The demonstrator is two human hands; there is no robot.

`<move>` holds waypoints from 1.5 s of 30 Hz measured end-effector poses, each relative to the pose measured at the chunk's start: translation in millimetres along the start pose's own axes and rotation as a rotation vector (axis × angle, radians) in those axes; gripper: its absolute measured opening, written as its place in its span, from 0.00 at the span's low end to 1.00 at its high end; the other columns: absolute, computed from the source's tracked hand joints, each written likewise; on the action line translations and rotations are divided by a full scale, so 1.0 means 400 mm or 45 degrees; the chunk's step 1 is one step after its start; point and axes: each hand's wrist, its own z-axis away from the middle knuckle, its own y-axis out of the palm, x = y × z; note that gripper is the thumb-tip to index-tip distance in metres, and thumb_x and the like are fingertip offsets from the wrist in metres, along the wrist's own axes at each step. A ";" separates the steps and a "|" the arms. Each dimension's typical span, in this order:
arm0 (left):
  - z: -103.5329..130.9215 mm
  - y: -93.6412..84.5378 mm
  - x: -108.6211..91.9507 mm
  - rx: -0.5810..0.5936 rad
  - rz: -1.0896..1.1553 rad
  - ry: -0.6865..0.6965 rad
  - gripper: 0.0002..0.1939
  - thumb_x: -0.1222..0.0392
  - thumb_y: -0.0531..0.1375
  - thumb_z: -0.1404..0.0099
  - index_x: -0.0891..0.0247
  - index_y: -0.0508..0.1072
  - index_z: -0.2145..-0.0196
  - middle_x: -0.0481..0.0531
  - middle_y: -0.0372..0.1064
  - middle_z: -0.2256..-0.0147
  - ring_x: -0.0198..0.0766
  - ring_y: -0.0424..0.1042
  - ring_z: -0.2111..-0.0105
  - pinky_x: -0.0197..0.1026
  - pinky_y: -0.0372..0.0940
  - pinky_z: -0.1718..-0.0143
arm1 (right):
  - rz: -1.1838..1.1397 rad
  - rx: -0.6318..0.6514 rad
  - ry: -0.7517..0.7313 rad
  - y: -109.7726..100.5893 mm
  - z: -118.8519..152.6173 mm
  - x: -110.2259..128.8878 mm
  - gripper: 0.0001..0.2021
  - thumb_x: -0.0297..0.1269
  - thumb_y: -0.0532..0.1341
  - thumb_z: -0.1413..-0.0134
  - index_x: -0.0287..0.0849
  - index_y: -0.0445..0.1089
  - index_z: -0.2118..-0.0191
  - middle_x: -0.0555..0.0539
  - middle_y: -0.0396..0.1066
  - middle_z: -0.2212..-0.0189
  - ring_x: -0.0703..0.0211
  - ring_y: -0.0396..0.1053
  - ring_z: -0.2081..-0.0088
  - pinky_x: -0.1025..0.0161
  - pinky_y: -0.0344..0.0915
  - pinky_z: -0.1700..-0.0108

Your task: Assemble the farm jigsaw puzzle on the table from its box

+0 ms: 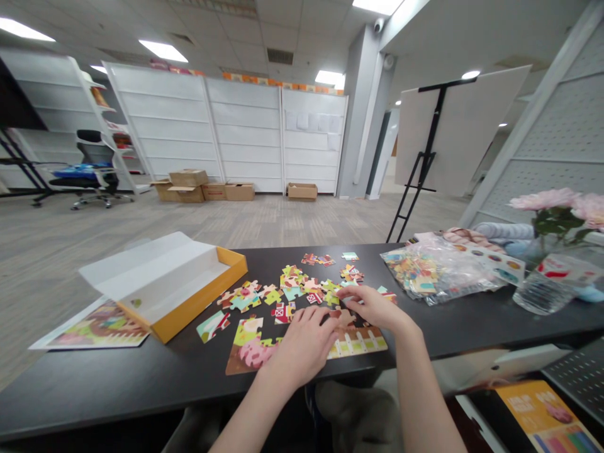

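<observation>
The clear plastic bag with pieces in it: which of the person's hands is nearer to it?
The right. The right hand is just left of the bag, a little closer to the person; the left hand is farther off to the left.

Bright ceiling panels point(163, 50) cast soft light; the edges look stretched.

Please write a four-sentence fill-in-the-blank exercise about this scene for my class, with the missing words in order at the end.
1. The left hand and right hand are over pieces of a ____.
2. The open box is on the person's ____ side.
3. The table is coloured ____.
4. The petals of the flowers are ____.

Missing words: puzzle; left; black; pink.
</observation>
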 end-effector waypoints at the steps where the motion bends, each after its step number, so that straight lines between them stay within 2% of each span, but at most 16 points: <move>1: 0.000 -0.001 -0.001 0.003 0.001 0.003 0.13 0.60 0.51 0.25 0.56 0.70 0.48 0.55 0.69 0.47 0.47 0.65 0.45 0.52 0.61 0.43 | 0.012 -0.011 -0.009 -0.002 0.000 0.001 0.15 0.28 0.60 0.47 0.46 0.77 0.55 0.46 0.80 0.54 0.52 0.76 0.54 0.55 0.70 0.48; 4: 0.001 -0.002 -0.001 0.014 0.005 0.002 0.12 0.60 0.51 0.26 0.56 0.70 0.49 0.55 0.69 0.46 0.47 0.66 0.45 0.52 0.61 0.43 | 0.055 -0.077 -0.017 -0.008 -0.001 0.001 0.12 0.30 0.59 0.45 0.45 0.77 0.58 0.45 0.80 0.56 0.51 0.75 0.53 0.56 0.70 0.49; 9: 0.002 -0.008 -0.005 -0.009 0.002 -0.011 0.16 0.56 0.54 0.26 0.57 0.67 0.43 0.56 0.68 0.45 0.49 0.65 0.45 0.54 0.61 0.43 | 0.152 -0.154 0.021 -0.011 -0.004 -0.009 0.09 0.34 0.59 0.44 0.41 0.76 0.61 0.45 0.80 0.65 0.54 0.75 0.65 0.58 0.70 0.58; 14: 0.009 -0.010 -0.009 -0.001 0.039 0.037 0.11 0.55 0.55 0.27 0.55 0.72 0.50 0.52 0.69 0.44 0.48 0.65 0.45 0.53 0.60 0.43 | 0.115 -0.133 0.049 0.000 -0.006 -0.010 0.07 0.35 0.62 0.48 0.42 0.76 0.64 0.47 0.79 0.71 0.56 0.74 0.68 0.61 0.69 0.63; 18: 0.006 -0.007 0.009 -0.004 0.084 0.047 0.12 0.55 0.55 0.27 0.55 0.71 0.48 0.53 0.69 0.44 0.47 0.65 0.44 0.52 0.61 0.41 | 0.102 -0.104 0.047 0.005 -0.007 -0.002 0.08 0.37 0.64 0.50 0.43 0.76 0.63 0.48 0.78 0.71 0.57 0.73 0.69 0.62 0.69 0.65; 21: -0.005 -0.022 0.038 -0.029 0.075 -0.019 0.13 0.58 0.53 0.26 0.57 0.71 0.48 0.55 0.69 0.45 0.46 0.66 0.44 0.51 0.62 0.42 | 0.167 -0.144 0.013 0.013 -0.017 0.010 0.07 0.38 0.62 0.45 0.43 0.76 0.64 0.47 0.78 0.70 0.56 0.74 0.68 0.61 0.69 0.63; 23: -0.012 -0.043 0.058 -0.043 0.022 -0.118 0.11 0.60 0.53 0.26 0.61 0.73 0.52 0.57 0.70 0.48 0.48 0.67 0.46 0.52 0.63 0.43 | 0.295 -0.197 -0.035 0.030 -0.037 0.026 0.08 0.38 0.60 0.42 0.43 0.76 0.64 0.45 0.78 0.66 0.55 0.74 0.65 0.59 0.68 0.59; 27: -0.016 -0.071 0.077 0.010 -0.048 -0.200 0.07 0.60 0.56 0.28 0.63 0.74 0.59 0.57 0.72 0.55 0.48 0.69 0.50 0.52 0.64 0.46 | 0.598 -0.338 -0.129 0.091 -0.099 0.077 0.11 0.39 0.58 0.37 0.42 0.76 0.57 0.39 0.74 0.54 0.49 0.70 0.50 0.55 0.63 0.46; 30: -0.012 -0.064 0.071 0.006 -0.036 -0.165 0.07 0.58 0.58 0.29 0.62 0.74 0.61 0.56 0.73 0.56 0.49 0.69 0.51 0.52 0.64 0.46 | 0.739 -0.377 -0.079 0.138 -0.138 0.100 0.14 0.44 0.59 0.37 0.40 0.75 0.56 0.36 0.70 0.48 0.43 0.65 0.45 0.51 0.58 0.42; 34: -0.007 -0.044 0.066 -0.007 -0.018 -0.100 0.06 0.59 0.59 0.30 0.62 0.75 0.60 0.56 0.73 0.55 0.49 0.68 0.49 0.52 0.63 0.46 | 0.765 -0.275 0.026 0.170 -0.158 0.091 0.14 0.47 0.61 0.40 0.40 0.74 0.60 0.35 0.68 0.47 0.38 0.61 0.44 0.48 0.57 0.44; 36: -0.004 -0.042 0.071 -0.012 -0.019 -0.102 0.06 0.59 0.59 0.31 0.62 0.75 0.59 0.57 0.73 0.54 0.49 0.67 0.48 0.52 0.63 0.45 | 0.719 -0.243 0.040 0.174 -0.160 0.079 0.13 0.46 0.64 0.42 0.41 0.73 0.60 0.37 0.70 0.49 0.40 0.61 0.46 0.49 0.57 0.46; 39: -0.001 -0.049 0.079 -0.010 -0.027 -0.117 0.06 0.59 0.60 0.31 0.61 0.75 0.58 0.56 0.73 0.55 0.49 0.67 0.48 0.52 0.63 0.45 | 0.621 -0.283 0.007 0.173 -0.165 0.063 0.10 0.39 0.66 0.46 0.42 0.72 0.58 0.41 0.71 0.53 0.45 0.62 0.48 0.52 0.58 0.48; 42: 0.002 -0.059 0.083 -0.033 -0.033 -0.127 0.05 0.59 0.60 0.31 0.61 0.75 0.59 0.54 0.73 0.55 0.47 0.68 0.50 0.50 0.63 0.45 | 0.555 -0.348 -0.103 0.164 -0.175 0.052 0.06 0.31 0.64 0.46 0.43 0.74 0.61 0.42 0.72 0.55 0.48 0.64 0.50 0.53 0.58 0.47; 45: 0.003 -0.066 0.085 -0.075 -0.074 -0.180 0.05 0.60 0.59 0.30 0.61 0.74 0.61 0.54 0.74 0.57 0.47 0.70 0.51 0.49 0.64 0.47 | 0.445 -0.396 -0.241 0.140 -0.177 0.053 0.04 0.29 0.63 0.45 0.43 0.76 0.65 0.43 0.74 0.57 0.51 0.67 0.53 0.54 0.60 0.47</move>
